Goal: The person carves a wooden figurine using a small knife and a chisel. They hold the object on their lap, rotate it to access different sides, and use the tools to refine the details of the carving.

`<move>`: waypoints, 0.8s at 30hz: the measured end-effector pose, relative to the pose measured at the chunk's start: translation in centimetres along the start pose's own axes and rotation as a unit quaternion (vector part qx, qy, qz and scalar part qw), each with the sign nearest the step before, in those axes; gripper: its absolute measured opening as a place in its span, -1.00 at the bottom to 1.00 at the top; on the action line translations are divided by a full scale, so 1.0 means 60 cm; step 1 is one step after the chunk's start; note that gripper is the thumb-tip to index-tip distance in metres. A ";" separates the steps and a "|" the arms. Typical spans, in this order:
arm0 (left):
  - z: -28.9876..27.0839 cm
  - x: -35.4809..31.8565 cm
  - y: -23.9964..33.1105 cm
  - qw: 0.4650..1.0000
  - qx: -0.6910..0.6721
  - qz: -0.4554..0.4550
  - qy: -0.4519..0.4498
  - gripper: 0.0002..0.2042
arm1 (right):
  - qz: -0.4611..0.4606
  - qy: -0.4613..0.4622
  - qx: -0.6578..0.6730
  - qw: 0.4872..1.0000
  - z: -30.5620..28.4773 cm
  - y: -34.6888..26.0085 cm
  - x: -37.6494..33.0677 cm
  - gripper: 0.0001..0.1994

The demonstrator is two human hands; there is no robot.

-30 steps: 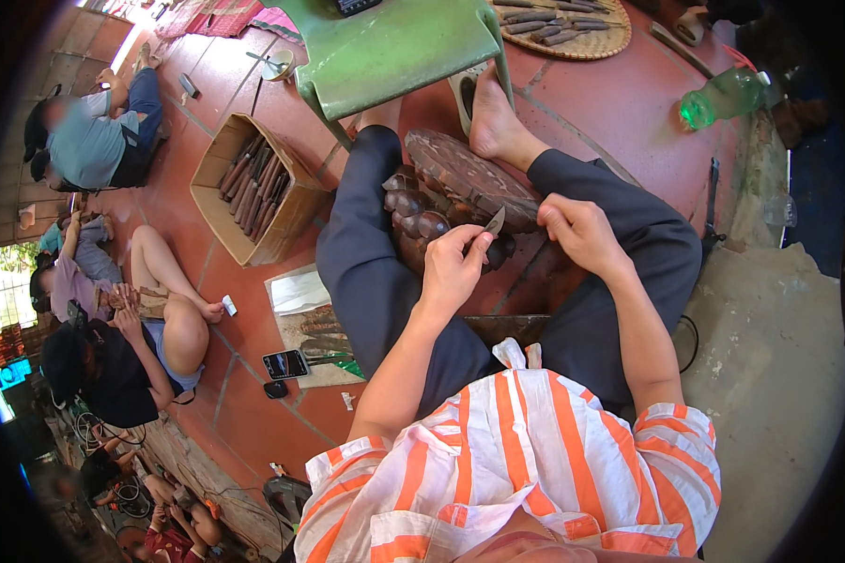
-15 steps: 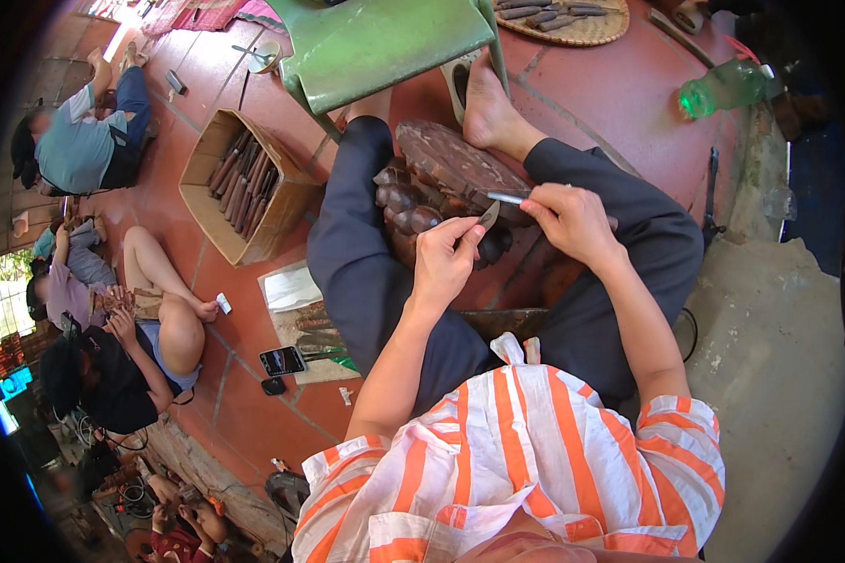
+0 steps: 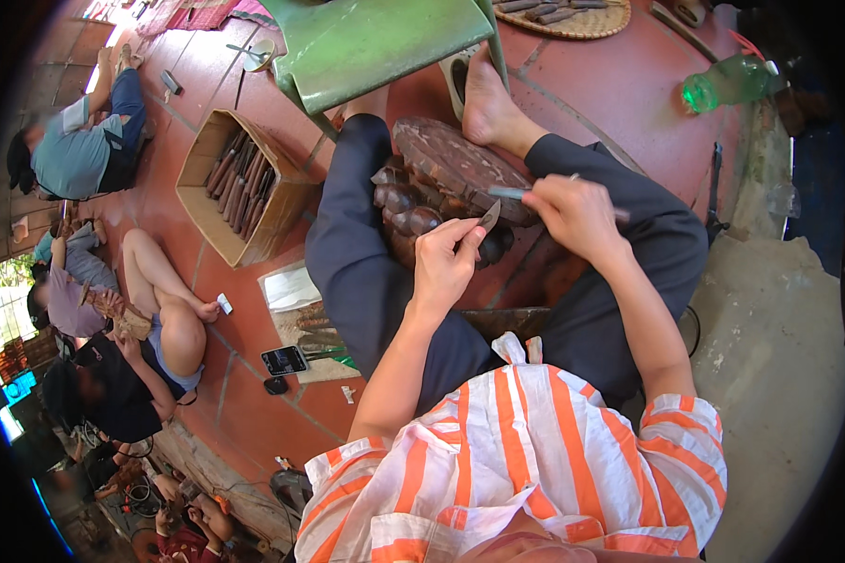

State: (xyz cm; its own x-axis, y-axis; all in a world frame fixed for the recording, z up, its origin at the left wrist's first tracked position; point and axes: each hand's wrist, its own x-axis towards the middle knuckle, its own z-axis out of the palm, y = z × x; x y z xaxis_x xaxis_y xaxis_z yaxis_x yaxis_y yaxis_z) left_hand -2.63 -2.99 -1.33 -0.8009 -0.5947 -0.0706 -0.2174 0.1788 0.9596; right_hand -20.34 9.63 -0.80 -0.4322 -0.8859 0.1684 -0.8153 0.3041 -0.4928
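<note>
A dark carved wooden piece (image 3: 441, 183) with rounded lobes rests across my lap, between my legs. My left hand (image 3: 446, 263) pinches a small pointed blade-like piece (image 3: 489, 217) just above the carving's near edge. My right hand (image 3: 577, 216) grips a thin metal carving tool (image 3: 516, 192) whose tip points left over the wood. The two hands are a short way apart. My bare foot (image 3: 486, 94) lies beyond the carving.
A cardboard box of wooden pieces (image 3: 239, 183) stands on the red floor at left. A green plastic stool (image 3: 385, 42) is ahead, a green bottle (image 3: 728, 83) at upper right. A phone (image 3: 284, 360) lies by my left knee. Other people sit on the floor at left.
My right hand has drawn away to the right and now shows the thin metal tool. My left hand keeps its small blade piece over the carving.
</note>
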 end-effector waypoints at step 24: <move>0.005 -0.001 -0.009 1.000 -0.005 0.010 0.014 -0.88 | -0.053 0.057 0.046 0.996 0.008 -0.013 -0.008 -0.76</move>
State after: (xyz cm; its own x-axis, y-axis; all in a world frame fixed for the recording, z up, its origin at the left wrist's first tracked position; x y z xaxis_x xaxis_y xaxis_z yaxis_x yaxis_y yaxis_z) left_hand -2.61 -2.82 -1.93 -0.7893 -0.6124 -0.0442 -0.1955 0.1825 0.9636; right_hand -19.31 9.62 -0.91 -0.3900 -0.8646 0.3169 -0.8227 0.1726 -0.5416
